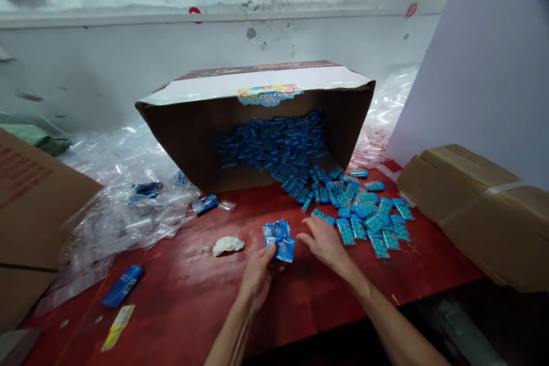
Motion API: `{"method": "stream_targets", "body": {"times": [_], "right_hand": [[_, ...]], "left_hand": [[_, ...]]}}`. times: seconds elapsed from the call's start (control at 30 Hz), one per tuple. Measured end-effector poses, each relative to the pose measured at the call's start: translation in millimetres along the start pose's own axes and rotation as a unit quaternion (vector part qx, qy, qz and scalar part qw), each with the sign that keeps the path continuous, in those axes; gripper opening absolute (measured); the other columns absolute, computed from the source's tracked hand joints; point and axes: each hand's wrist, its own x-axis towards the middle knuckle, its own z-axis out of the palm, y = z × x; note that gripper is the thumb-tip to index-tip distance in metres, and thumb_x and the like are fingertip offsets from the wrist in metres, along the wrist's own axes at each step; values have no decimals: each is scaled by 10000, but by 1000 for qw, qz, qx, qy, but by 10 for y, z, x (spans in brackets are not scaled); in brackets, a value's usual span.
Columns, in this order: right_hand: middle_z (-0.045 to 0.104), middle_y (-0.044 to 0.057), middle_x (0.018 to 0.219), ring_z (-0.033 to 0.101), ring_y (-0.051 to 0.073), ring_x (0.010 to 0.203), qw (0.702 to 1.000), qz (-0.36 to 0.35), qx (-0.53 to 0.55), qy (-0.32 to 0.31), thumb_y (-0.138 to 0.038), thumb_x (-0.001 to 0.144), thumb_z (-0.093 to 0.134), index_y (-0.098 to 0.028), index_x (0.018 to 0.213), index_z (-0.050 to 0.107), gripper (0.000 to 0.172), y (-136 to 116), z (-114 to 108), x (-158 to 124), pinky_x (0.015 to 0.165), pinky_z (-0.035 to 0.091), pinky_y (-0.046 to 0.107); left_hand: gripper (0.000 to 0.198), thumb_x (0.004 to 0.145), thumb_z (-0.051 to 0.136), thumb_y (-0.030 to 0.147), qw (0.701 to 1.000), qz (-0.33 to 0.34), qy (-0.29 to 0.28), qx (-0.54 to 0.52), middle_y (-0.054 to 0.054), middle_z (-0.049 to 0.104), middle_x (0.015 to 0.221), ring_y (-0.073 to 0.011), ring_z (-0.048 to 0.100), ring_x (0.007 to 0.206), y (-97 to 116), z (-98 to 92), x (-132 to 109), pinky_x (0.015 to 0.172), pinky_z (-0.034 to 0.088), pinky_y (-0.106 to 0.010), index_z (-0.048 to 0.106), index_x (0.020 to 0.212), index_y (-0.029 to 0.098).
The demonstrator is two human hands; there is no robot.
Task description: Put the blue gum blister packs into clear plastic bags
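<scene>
My left hand (pixel 258 271) is closed around a small stack of blue packets (pixel 279 239), held just above the red table (pixel 180 291). My right hand (pixel 322 242) lies beside it with fingers spread flat, nearest the edge of a pile of loose blue packets (pixel 364 214) spilling over the table. The pile runs out of a cardboard box (pixel 193 137) tipped on its side, with many more blue packets (pixel 274 143) inside.
Crumpled clear plastic bags (pixel 124 206) cover the left of the table. A white lump (pixel 228 245) sits near my left hand. A blue pack (pixel 122 286) and a yellow strip (pixel 118 326) lie front left. Cardboard boxes stand left (pixel 30 206) and right (pixel 480 211).
</scene>
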Motion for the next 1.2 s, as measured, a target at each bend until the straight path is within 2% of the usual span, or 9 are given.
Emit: {"method": "stream_targets", "body": {"times": [0.07, 0.17, 0.33, 0.43, 0.53, 0.63, 0.8, 1.03, 1.2], "right_hand": [[530, 107, 924, 460, 244, 895, 986, 45, -154, 44, -233, 747, 545, -179, 919, 541, 180, 142, -99, 61, 749, 310, 353], [531, 124, 880, 458, 257, 892, 974, 64, -211, 41, -149, 761, 494, -169, 892, 548, 143, 273, -66, 103, 755, 295, 378], [537, 57, 891, 486, 195, 856, 990, 30, -138, 14, -169, 724, 523, -195, 934, 531, 212, 214, 9, 19, 740, 349, 295], [510, 26, 928, 499, 151, 845, 999, -26, 20, 8, -170, 708, 527, -200, 982, 499, 276, 64, -96, -110, 745, 386, 249], [477, 23, 948, 494, 143, 867, 988, -90, 127, -9, -136, 701, 519, -217, 1003, 500, 313, -104, -185, -257, 774, 397, 247], [459, 33, 957, 489, 158, 885, 987, -99, 126, -15, -124, 701, 506, -229, 1022, 507, 338, -199, -182, -346, 783, 404, 269], [445, 40, 967, 485, 168, 899, 990, -88, 114, -1, -124, 706, 505, -232, 1043, 494, 355, -218, -113, -372, 797, 408, 282], [446, 31, 942, 499, 161, 854, 992, -62, 113, -16, -130, 707, 506, -242, 1040, 500, 351, -242, -82, -451, 784, 421, 277], [451, 25, 937, 492, 155, 871, 986, -61, 151, -36, -119, 705, 513, -240, 1020, 512, 338, -279, -158, -468, 817, 402, 272]], "left_hand": [[228, 625, 649, 335, 999, -28, 23, -15, -29, 622, 532, -120, 567, 484, 16, -15, -34, 464, 423, -210, 589, 650, 117], [246, 679, 597, 362, 996, -63, 47, -35, -30, 603, 488, -118, 567, 460, 6, -31, -45, 444, 419, -200, 560, 638, 123], [291, 710, 547, 411, 991, -96, 76, -59, -25, 593, 473, -110, 569, 438, 15, -37, -63, 405, 409, -178, 537, 656, 125], [253, 721, 547, 380, 989, -91, 92, -65, -9, 582, 451, -112, 569, 426, 21, -30, -76, 405, 417, -181, 526, 668, 133], [227, 721, 554, 358, 989, -85, 97, -76, -4, 584, 454, -119, 579, 440, 8, -5, -72, 419, 432, -190, 524, 668, 140], [239, 714, 561, 360, 987, -86, 104, -88, -5, 575, 446, -121, 580, 443, -5, 28, -68, 417, 435, -192, 529, 645, 134], [228, 737, 541, 334, 983, -93, 123, -98, -10, 569, 440, -114, 575, 437, -7, 49, -88, 425, 439, -186, 529, 636, 129], [100, 686, 611, 205, 990, -92, 48, -94, -31, 632, 557, -126, 608, 514, -12, -30, -119, 486, 471, -199, 542, 712, 138], [134, 703, 592, 255, 991, -88, 51, -90, -22, 610, 506, -121, 593, 475, -39, -92, -134, 461, 464, -198, 547, 683, 130]]}}
